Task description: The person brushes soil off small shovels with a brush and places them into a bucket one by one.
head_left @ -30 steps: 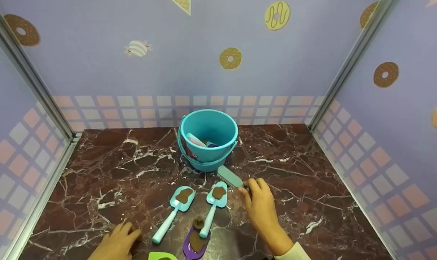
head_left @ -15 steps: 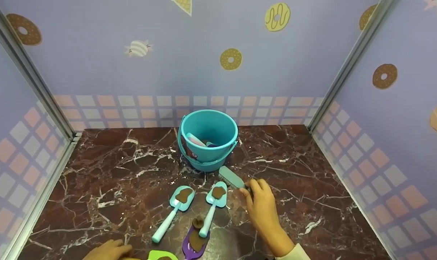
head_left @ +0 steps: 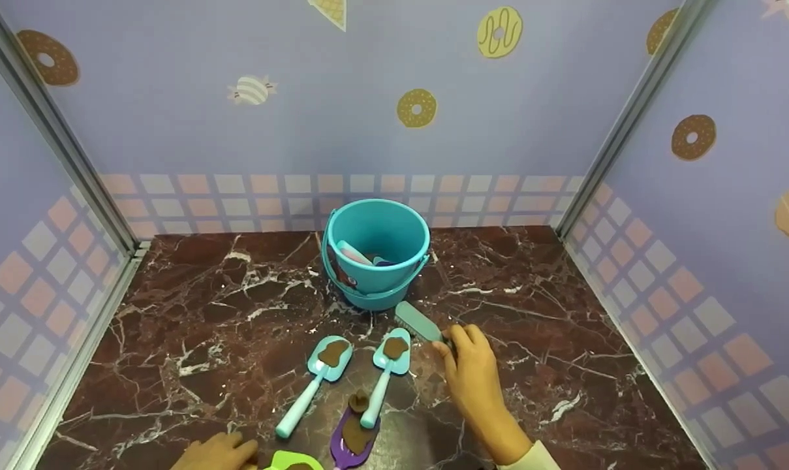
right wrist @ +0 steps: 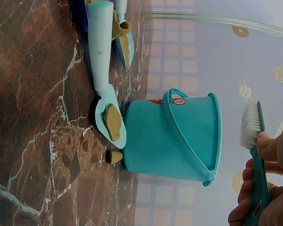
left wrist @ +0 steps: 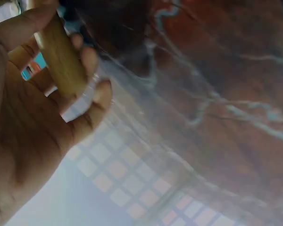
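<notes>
Head view: my right hand [head_left: 476, 378] pinches the handle of a grey-teal brush [head_left: 420, 320] between thumb and fingers, its head just right of the bucket's base; I cannot tell whether it touches the counter. From the right wrist, its white bristles show clear of the bucket. My left hand [left wrist: 23, 127] has thumb and fingers curled around a tan cylindrical piece [left wrist: 63, 61], near the counter's front edge.

Between my hands lie a light-blue shovel [head_left: 298, 408] and a second light-blue shovel [head_left: 376, 399], each bearing a brown patch. The second one's handle end overlaps a purple scoop [head_left: 339, 452] in view, beside a small brown lump [head_left: 359, 401]. A lime-green item [head_left: 293, 458] is cut off below.

Farther out, the teal bucket [head_left: 378, 281] stands upright on the dark red marbled counter [head_left: 192, 313], with a pink and light-blue item [head_left: 355, 254] inside. Behind it rises a lilac wall [head_left: 342, 130] printed with doughnuts.
</notes>
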Demonstrator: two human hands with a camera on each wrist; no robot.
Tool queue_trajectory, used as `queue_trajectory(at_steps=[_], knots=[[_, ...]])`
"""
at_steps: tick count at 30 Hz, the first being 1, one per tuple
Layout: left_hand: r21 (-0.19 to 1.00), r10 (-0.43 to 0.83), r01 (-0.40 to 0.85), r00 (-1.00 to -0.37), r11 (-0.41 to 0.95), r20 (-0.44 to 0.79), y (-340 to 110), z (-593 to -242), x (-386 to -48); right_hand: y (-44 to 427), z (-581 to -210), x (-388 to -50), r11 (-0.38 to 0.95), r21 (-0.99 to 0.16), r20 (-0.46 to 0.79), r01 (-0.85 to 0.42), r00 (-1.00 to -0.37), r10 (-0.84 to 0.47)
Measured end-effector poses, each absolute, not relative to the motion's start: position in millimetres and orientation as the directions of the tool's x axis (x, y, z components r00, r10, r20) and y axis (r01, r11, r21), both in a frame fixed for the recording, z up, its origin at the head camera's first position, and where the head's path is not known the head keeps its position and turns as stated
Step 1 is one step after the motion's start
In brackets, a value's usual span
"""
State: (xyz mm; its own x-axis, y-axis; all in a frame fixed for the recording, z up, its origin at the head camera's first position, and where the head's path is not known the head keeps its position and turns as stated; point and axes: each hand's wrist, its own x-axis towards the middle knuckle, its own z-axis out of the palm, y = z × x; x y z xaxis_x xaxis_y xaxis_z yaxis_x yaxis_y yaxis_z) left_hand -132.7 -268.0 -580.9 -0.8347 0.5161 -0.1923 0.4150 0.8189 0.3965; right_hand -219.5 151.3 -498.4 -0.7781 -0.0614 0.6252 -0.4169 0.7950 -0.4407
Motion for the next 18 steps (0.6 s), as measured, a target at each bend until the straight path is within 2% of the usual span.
queue_trajectory(at_steps=[3,10,15,18], knots=[[0.376,0.558,0.480,-0.819,0.793,-0.132,-260.4,-582.0,-130.6,151.0,-498.9,-218.6,0.795,-0.441,0.624,-0.416,-0.779,-0.062],[0.464,0.616,0.529,-0.786,0.711,-0.048,-260.5,-588.3,-130.6,149.4,-499.8,-217.5,0.793,-0.440,0.627,-0.421,-0.776,-0.064],[0.444,0.610,0.559,-0.792,0.700,0.035,-266.6,-585.5,-127.8,149.5,-499.2,-217.2,0.790,-0.448,0.624,-0.419,-0.779,-0.060],[0.371,0.599,0.599,-0.790,0.710,0.130,-269.3,-574.8,-128.0,149.8,-497.6,-217.5,0.785,-0.461,0.618,-0.414,-0.785,-0.051]])
